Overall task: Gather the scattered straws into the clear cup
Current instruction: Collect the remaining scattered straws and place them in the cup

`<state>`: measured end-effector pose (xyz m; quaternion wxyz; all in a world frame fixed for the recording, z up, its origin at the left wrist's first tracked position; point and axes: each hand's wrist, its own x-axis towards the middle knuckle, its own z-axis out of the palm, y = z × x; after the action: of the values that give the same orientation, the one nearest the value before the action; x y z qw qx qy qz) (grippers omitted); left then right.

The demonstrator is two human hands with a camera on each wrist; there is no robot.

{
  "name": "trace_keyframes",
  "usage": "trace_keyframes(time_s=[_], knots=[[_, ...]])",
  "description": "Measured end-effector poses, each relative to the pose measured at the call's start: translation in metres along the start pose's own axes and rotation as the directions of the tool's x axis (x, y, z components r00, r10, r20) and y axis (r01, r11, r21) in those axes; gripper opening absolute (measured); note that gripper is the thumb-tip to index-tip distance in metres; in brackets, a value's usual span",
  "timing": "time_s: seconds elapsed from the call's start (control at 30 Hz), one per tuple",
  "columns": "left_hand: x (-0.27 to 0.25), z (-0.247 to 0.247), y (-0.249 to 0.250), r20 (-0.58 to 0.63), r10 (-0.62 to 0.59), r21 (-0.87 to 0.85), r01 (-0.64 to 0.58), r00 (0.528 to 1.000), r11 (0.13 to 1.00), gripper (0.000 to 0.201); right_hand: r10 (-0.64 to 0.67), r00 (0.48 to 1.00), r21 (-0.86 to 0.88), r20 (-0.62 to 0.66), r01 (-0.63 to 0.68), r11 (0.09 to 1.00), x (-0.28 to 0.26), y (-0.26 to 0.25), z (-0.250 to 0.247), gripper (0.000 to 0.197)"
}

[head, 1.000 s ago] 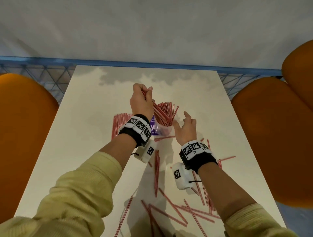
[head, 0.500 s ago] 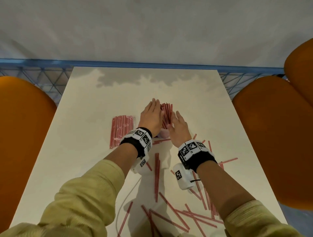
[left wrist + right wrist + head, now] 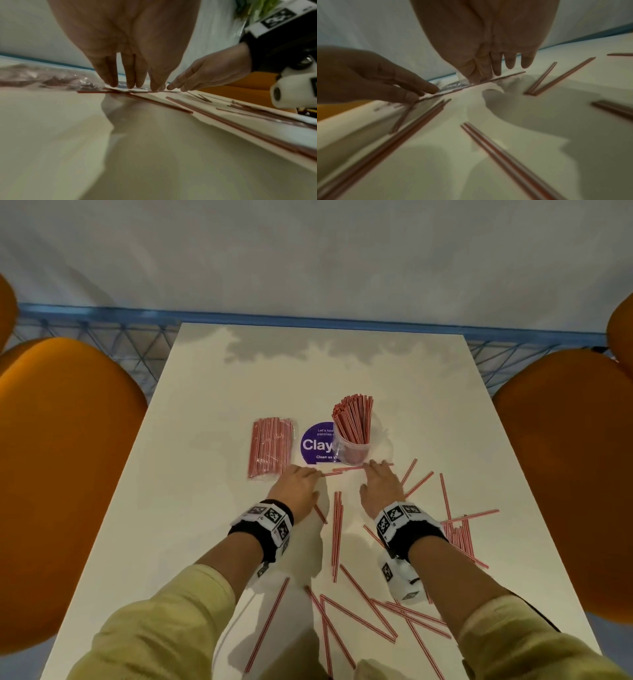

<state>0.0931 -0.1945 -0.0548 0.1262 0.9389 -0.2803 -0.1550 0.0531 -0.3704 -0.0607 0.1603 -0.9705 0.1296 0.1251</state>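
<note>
Both grips rest with fingers straight on a short row of straws [image 3: 346, 470]: left hand [image 3: 296, 486] at one end, right hand [image 3: 378, 484] at the other. Loose straws [image 3: 337, 532] litter the near desk [image 3: 191, 508]; beyond stands the straw-filled clear cup [image 3: 352, 445].

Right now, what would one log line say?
left hand: touching loose straws | right hand: same | clear cup: upright, part-filled | more scattered

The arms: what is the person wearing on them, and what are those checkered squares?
Both arms wear pale yellow-green sleeves. Each wrist has a black band topped with white tiles bearing black-and-white square markers. A small white camera block, also marked, hangs under each wrist. The left hand and right hand are bare.
</note>
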Motion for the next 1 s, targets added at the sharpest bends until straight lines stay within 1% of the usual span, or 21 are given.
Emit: trace_keyframes(time_s=[0.07, 0.17, 0.23, 0.33, 0.4, 0.5, 0.57, 0.6, 0.67, 0.7, 0.77, 0.8, 0.83, 0.9, 0.93, 1.0], knots=[[-0.009, 0.003, -0.003, 0.034, 0.005, 0.097, -0.008, 0.999, 0.995, 0.049, -0.008, 1.000, -0.058, 0.029, 0.010, 0.998, -0.005, 0.002, 0.002, 0.056], [-0.021, 0.005, -0.005, 0.056, -0.011, 0.167, 0.001, 0.998, 0.986, 0.046, -0.009, 1.000, -0.110, -0.019, 0.007, 0.994, -0.017, 0.002, 0.005, 0.051], [-0.028, 0.006, -0.006, 0.062, -0.028, 0.161, 0.018, 0.998, 0.987, 0.042, -0.040, 0.997, -0.122, -0.061, 0.032, 0.992, -0.025, 0.000, 0.009, 0.046], [-0.039, 0.008, -0.003, 0.055, -0.060, 0.110, 0.053, 0.997, 0.993, 0.041, -0.068, 0.995, -0.046, -0.072, 0.065, 0.997, -0.040, -0.004, 0.016, 0.040], [-0.047, 0.009, -0.003, 0.027, -0.100, 0.010, 0.099, 0.995, 0.995, 0.046, -0.063, 0.996, 0.016, -0.060, 0.064, 0.998, -0.048, -0.005, 0.018, 0.039], [-0.060, 0.009, -0.009, -0.006, -0.211, -0.146, 0.208, 0.977, 0.967, 0.050, -0.015, 0.999, 0.032, -0.032, 0.016, 0.999, -0.058, -0.003, 0.015, 0.036], [-0.069, 0.010, -0.012, -0.034, -0.244, -0.184, 0.234, 0.969, 0.955, 0.046, 0.020, 0.999, 0.049, -0.035, -0.019, 0.999, -0.064, 0.000, 0.011, 0.033], [-0.075, 0.010, -0.014, -0.067, -0.254, -0.185, 0.238, 0.965, 0.954, 0.045, 0.039, 0.998, 0.066, -0.040, -0.037, 0.997, -0.068, 0.001, 0.010, 0.033], [-0.084, 0.010, -0.019, -0.134, -0.318, -0.180, 0.292, 0.939, 0.939, 0.051, 0.097, 0.995, 0.078, -0.016, -0.096, 0.992, -0.076, 0.005, 0.008, 0.042], [-0.088, 0.009, -0.023, -0.146, -0.375, -0.170, 0.350, 0.915, 0.921, 0.055, 0.128, 0.992, 0.064, 0.014, -0.129, 0.990, -0.080, 0.006, 0.007, 0.049], [-0.096, 0.008, -0.028, -0.122, -0.498, -0.142, 0.481, 0.859, 0.865, 0.056, 0.168, 0.984, 0.047, 0.066, -0.171, 0.984, -0.085, 0.008, 0.009, 0.058], [-0.099, 0.009, -0.030, -0.099, -0.539, -0.140, 0.525, 0.836, 0.840, 0.053, 0.170, 0.982, 0.064, 0.078, -0.175, 0.982, -0.087, 0.008, 0.011, 0.057], [-0.101, 0.011, -0.032, -0.081, -0.556, -0.146, 0.542, 0.827, 0.828, 0.047, 0.161, 0.983, 0.087, 0.083, -0.168, 0.982, -0.088, 0.007, 0.012, 0.052], [-0.103, 0.018, -0.030, -0.073, -0.529, -0.158, 0.514, 0.845, 0.843, 0.037, 0.134, 0.988, 0.132, 0.076, -0.143, 0.981, -0.090, 0.002, 0.016, 0.040], [-0.104, 0.021, -0.027, -0.068, -0.500, -0.163, 0.485, 0.863, 0.859, 0.035, 0.121, 0.991, 0.147, 0.066, -0.129, 0.981, -0.090, -0.002, 0.019, 0.035], [-0.104, 0.025, -0.018, -0.056, -0.448, -0.206, 0.429, 0.892, 0.880, 0.037, 0.089, 0.995, 0.173, 0.047, -0.096, 0.980, -0.093, -0.010, 0.023, 0.034]])
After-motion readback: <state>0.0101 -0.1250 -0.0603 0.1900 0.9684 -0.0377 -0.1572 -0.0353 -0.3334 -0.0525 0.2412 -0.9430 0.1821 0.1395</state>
